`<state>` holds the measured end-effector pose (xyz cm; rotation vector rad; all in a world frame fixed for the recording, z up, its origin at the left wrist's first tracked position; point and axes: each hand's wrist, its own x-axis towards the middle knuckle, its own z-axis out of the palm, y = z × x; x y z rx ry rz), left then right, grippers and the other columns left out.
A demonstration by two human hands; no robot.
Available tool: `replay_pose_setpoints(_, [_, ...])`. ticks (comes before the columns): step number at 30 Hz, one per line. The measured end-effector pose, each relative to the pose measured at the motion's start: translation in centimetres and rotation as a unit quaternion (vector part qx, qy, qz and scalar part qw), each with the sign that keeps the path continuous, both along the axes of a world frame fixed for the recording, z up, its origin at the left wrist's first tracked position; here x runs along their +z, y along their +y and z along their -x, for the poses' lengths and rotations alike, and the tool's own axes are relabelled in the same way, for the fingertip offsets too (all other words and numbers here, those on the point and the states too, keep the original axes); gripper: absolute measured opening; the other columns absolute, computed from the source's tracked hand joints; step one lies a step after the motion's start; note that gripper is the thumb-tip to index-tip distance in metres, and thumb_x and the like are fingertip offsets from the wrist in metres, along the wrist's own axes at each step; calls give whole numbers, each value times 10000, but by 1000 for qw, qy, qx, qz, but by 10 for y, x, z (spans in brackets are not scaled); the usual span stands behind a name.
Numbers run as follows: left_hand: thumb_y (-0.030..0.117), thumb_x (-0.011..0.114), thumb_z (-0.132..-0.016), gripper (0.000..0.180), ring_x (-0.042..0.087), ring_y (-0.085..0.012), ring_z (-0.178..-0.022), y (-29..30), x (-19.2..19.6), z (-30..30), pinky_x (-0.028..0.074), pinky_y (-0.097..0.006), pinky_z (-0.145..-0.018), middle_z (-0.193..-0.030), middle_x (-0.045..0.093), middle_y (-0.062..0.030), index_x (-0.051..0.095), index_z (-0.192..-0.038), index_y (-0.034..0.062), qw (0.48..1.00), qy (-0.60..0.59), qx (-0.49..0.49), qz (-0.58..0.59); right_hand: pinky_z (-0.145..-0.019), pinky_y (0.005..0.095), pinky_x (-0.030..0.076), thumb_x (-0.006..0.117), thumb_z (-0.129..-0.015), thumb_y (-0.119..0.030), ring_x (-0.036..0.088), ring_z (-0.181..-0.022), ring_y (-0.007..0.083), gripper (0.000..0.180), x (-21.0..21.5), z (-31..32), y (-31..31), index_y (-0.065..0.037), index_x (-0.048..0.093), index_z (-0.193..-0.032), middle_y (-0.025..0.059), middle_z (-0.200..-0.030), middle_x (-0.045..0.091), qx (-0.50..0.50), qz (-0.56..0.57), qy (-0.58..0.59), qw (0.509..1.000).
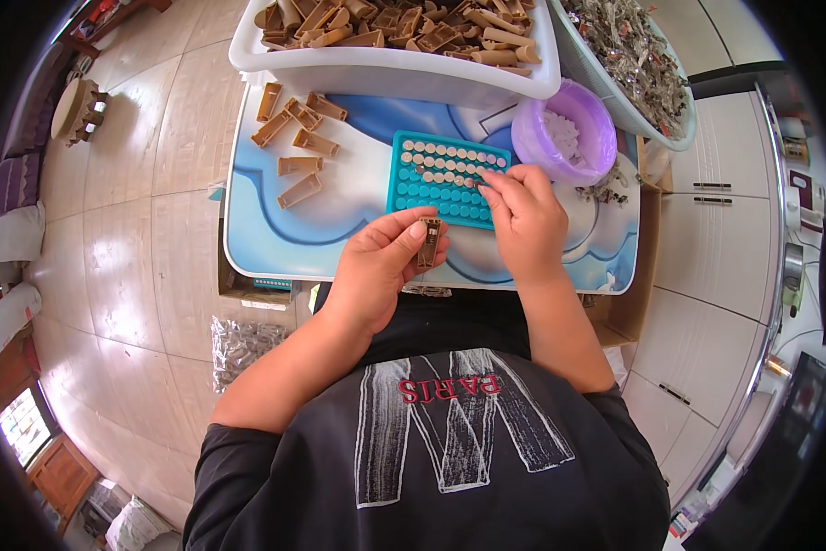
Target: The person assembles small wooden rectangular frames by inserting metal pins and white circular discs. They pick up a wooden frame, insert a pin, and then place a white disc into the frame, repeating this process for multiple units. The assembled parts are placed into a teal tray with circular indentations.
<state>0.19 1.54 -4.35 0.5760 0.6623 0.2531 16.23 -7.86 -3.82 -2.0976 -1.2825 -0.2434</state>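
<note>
My left hand (372, 266) grips a small brown plastic casing (427, 246) between thumb and fingers, its hollow side facing up with something dark inside. Just beyond it lies a teal tray (393, 195) with rows of round pockets. Pale round discs (438, 150) fill the far rows, while the near rows show bare teal. My right hand (528, 220) is over the tray's right side, thumb and fingertips pinched together at a row of discs. Whatever is in that pinch is too small to make out.
Several loose brown casings (300, 190) lie on the table's left part. A white bin (394, 62) heaped with more stands at the back. Right of the tray is a purple-lined tub (528, 138) with small white pieces; beyond it sits a pale basket (615, 92) of tangled metallic parts.
</note>
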Motion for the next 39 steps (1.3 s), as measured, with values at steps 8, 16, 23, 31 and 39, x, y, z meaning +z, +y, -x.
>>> replay_pose_setpoints(8, [152,505,-936,300,625,-190,-883,1,1,-1,520,-327,-829,-1005,621,-115,515,-1173,-32,1000,4,-2,4,-547,320,454,711,-686,-65,580,-666,223,109,3,12,-2,-69,631,-760,46,-781,568,53,-35,87,994])
replay_pose_setpoints(16, [139,503,-937,297,614,-180,-876,1,1,-1,512,-320,-830,-1001,614,-106,506,-1172,-43,1000,-2,0,10,-517,321,444,717,-670,-47,569,-620,225,121,7,33,2,-59,630,-754,58,-739,559,149,-54,93,983])
replay_pose_setpoints(23, [142,502,-938,294,615,-184,-877,2,3,-1,516,-319,-825,-1003,616,-104,511,-1170,-38,1000,7,-7,12,-538,322,455,703,-693,-58,574,-644,229,132,7,18,1,-59,665,-820,57,-740,568,127,-64,121,982])
replay_pose_setpoints(31, [162,514,-931,306,626,-194,-892,2,2,-2,521,-333,-832,-1010,621,-117,520,-1167,-34,1000,10,-6,4,-567,322,454,716,-676,-90,577,-686,229,122,-8,-2,9,-68,656,-780,42,-749,567,35,-13,-28,999])
replay_pose_setpoints(39, [149,500,-940,304,619,-182,-869,2,2,-2,513,-314,-821,-995,619,-112,504,-1167,-52,1000,4,-3,17,-524,330,439,723,-651,-51,556,-618,235,138,10,27,6,-58,605,-722,56,-725,555,133,-69,106,983])
